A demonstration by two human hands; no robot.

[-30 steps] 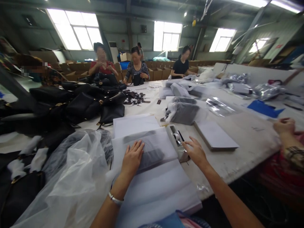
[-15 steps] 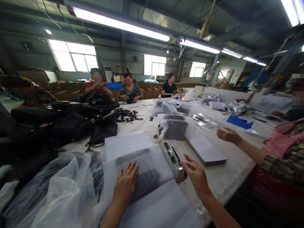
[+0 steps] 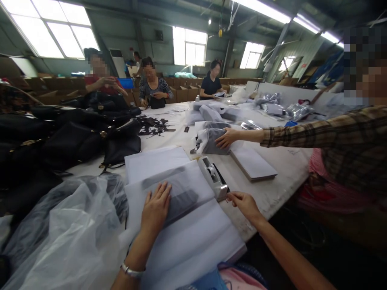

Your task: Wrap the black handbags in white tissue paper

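Observation:
My left hand (image 3: 155, 205) lies flat with its fingers spread. Under it is a dark bag (image 3: 184, 201), showing through the thin white wrapping paper (image 3: 193, 233) folded over it. To the right stands a grey tape dispenser (image 3: 214, 177) with a roll in it. At the dispenser's front end, the thumb and fingers of my right hand (image 3: 243, 204) are pinched on the end of the clear tape, which is itself hard to make out. More white sheets (image 3: 157, 163) lie just behind the wrapped bag.
Black handbags (image 3: 72, 141) are heaped at left, behind a crumpled clear plastic bag (image 3: 78, 229). At right a co-worker's hand (image 3: 228, 137) touches a wrapped bag (image 3: 208, 141) near a stack of white boards (image 3: 254, 163). Dark straps (image 3: 154, 125) lie farther back.
My right hand has closed from loosely spread fingers to a pinch by the dispenser. The co-worker's arm has reached left to the wrapped bag. My left hand stays on the paper.

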